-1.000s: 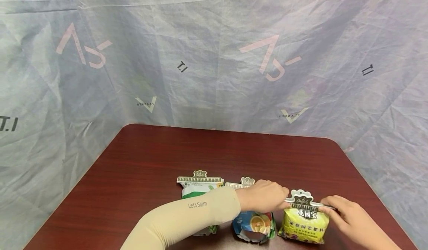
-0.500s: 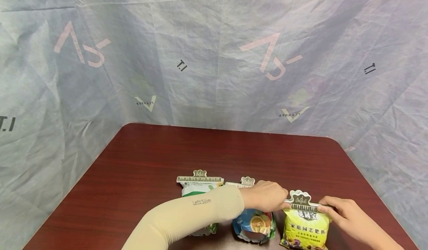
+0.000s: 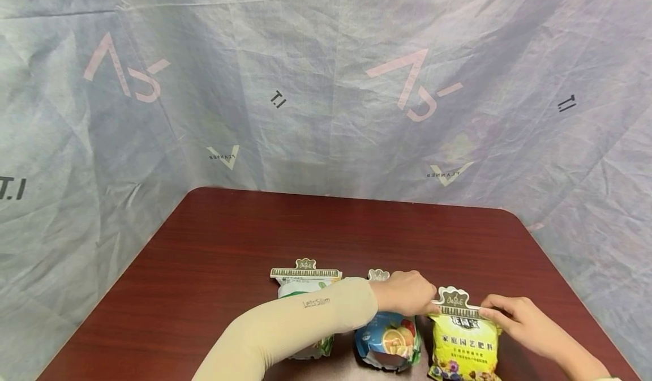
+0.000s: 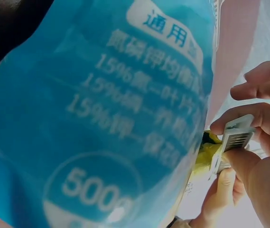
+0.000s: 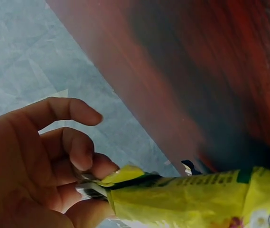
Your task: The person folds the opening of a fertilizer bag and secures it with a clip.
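A yellow fertilizer bag (image 3: 466,347) bears a dark clip (image 3: 454,300) with a white scalloped edge across its top. My left hand (image 3: 410,293) pinches the clip's left end, while my right hand (image 3: 519,320) pinches its right end between thumb and fingers. In the right wrist view the yellow bag (image 5: 187,199) stretches away from the right hand (image 5: 35,166), its top edge inside the clip. A blue bag (image 3: 384,338) with a fruit picture stands under my left forearm, its upper part partly covered; its printed back (image 4: 125,118) fills much of the left wrist view.
To the left, a white and green bag (image 3: 300,287) with a piano-key clip (image 3: 304,272) is half covered by my sleeve (image 3: 300,324). A second clip (image 3: 378,275) shows behind my left hand. The dark red table (image 3: 214,239) ends at a grey cloth backdrop (image 3: 326,86).
The yellow bag has swung from leaning to hanging straighter, showing more of its lower front. Both hands and the clip have shifted slightly up, the clip also left. The other bags stay put.
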Demonstrator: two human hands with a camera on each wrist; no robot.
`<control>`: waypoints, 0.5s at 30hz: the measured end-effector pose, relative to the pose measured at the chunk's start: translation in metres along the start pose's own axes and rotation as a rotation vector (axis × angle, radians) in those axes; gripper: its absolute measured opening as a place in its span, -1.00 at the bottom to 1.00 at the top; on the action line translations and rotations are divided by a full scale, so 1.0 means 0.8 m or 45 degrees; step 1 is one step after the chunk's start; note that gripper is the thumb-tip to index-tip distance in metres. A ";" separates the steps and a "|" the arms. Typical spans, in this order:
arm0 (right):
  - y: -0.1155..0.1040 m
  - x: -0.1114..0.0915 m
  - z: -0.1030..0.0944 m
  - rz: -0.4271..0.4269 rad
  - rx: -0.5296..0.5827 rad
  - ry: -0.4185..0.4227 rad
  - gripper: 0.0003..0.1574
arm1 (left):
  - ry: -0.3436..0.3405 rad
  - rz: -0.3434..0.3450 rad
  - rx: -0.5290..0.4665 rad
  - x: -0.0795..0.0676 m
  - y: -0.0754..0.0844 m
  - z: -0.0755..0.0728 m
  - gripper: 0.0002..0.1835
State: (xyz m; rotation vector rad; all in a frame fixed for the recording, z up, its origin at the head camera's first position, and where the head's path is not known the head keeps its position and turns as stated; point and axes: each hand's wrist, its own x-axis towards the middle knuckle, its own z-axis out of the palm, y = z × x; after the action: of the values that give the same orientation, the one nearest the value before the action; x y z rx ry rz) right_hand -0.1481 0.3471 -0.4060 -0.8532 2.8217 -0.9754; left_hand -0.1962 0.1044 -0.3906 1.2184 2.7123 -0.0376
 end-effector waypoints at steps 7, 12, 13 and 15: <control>0.017 0.008 0.001 0.047 0.109 -0.121 -0.80 | -0.019 -0.044 -0.041 0.005 -0.006 0.003 -0.63; 0.025 0.013 0.001 0.058 0.124 -0.166 -0.80 | -0.028 -0.094 -0.048 0.010 -0.006 0.007 -0.60; 0.026 0.014 0.001 0.063 0.122 -0.173 -0.81 | -0.028 -0.100 -0.045 0.011 -0.006 0.008 -0.60; 0.029 0.016 0.002 0.083 0.113 -0.184 -0.81 | -0.024 -0.110 -0.036 0.014 -0.007 0.010 -0.59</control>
State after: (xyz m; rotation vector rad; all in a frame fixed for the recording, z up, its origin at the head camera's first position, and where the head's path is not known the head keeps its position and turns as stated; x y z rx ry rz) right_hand -0.1700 0.3548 -0.4188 -0.7836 2.6470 -0.9796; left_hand -0.2065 0.1083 -0.4009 1.0871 2.7383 -0.0208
